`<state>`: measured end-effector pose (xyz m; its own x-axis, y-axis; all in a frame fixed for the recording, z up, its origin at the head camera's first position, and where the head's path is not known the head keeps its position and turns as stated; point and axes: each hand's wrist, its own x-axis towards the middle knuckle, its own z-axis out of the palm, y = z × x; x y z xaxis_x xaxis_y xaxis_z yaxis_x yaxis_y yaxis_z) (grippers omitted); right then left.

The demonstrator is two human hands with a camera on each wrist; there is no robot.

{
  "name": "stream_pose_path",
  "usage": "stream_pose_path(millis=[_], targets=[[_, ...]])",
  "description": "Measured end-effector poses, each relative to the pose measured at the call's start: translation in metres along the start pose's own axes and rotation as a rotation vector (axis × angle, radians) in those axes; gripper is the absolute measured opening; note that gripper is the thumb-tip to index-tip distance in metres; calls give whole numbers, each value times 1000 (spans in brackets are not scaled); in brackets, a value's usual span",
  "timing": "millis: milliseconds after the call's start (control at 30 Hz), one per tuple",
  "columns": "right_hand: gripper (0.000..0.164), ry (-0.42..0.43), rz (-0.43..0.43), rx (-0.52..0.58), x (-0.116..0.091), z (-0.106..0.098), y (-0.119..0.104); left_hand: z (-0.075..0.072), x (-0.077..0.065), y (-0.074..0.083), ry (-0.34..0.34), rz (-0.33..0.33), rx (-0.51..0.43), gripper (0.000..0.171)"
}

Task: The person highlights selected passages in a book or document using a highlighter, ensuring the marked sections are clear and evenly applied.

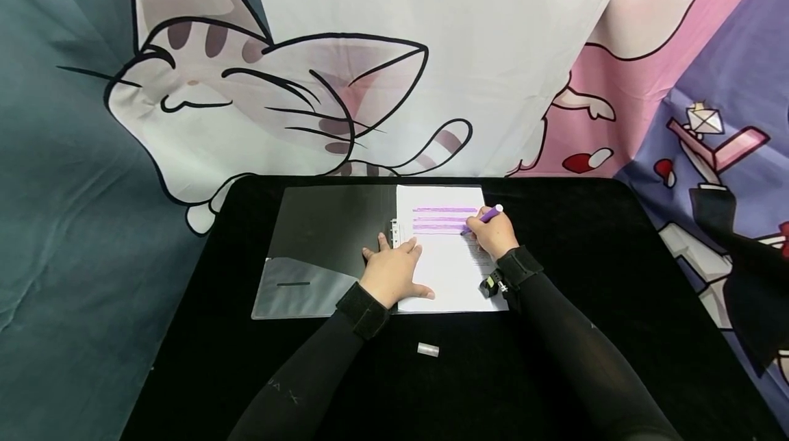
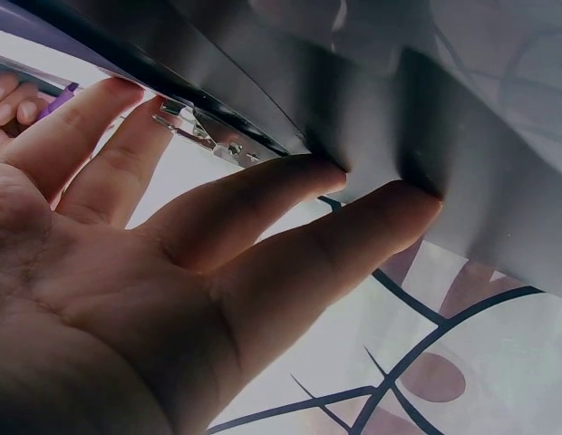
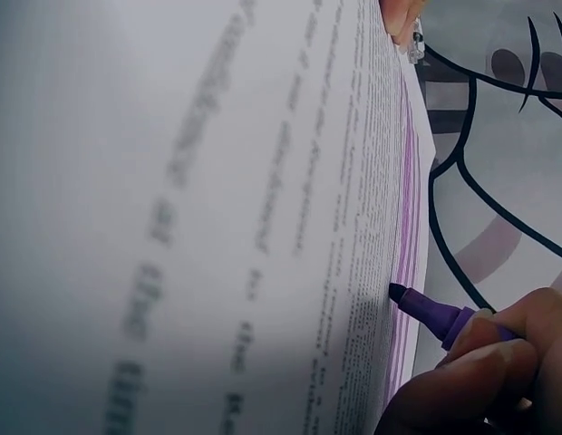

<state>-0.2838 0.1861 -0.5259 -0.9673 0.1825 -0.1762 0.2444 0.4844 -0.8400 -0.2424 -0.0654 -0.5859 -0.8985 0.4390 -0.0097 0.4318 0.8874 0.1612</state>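
Note:
An open clip folder lies on a black-covered table, a printed white sheet on its right side. Purple highlighter stripes run across the upper lines of text. In my right hand I pinch a purple highlighter, its dark tip at the sheet just below the stripes. My left hand rests with spread fingers over the folder's spine, fingertips by the metal clip and thumb on the sheet's left edge.
A small silvery cylinder lies on the black cloth in front of the folder. The folder's left cover has a translucent pocket. Behind the table hangs a curtain printed with cartoon cats.

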Motion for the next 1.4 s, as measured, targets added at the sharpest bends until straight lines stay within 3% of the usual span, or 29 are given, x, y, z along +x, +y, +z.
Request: stream_pose_path(millis=[400,900,1167,1400], targets=[[29,9,4,12,-1,-4,3,-3,-3,1,43,13,-23,112],[29,20,5,-2,0,-6,3,3,-1,0,31,5,23,114],[27,9,-52,30,18,-5,27,1,-1,1,28,10,-18,116],[26,8,-16,45,4,-8,9,-8,-5,4,25,4,-48,114]])
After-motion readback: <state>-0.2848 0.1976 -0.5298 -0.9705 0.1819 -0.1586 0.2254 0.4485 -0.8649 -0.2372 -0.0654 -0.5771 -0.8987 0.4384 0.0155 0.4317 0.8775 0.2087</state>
